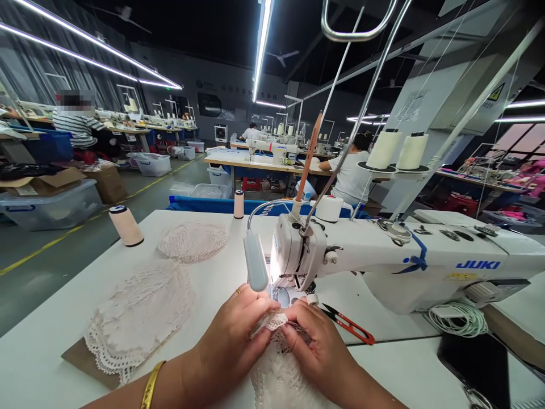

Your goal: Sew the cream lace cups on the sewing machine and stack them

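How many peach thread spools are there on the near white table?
2. One spool sits left of the round lace on the white table; the other spool stands near the back edge, left of the sewing machine, which may hide more.

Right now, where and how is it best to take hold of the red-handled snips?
Probably grip the snips by their red handle, coming from the picture's lower right: they lie slantwise, handle towards that side and the dark blades pointing away, towards the machine head.
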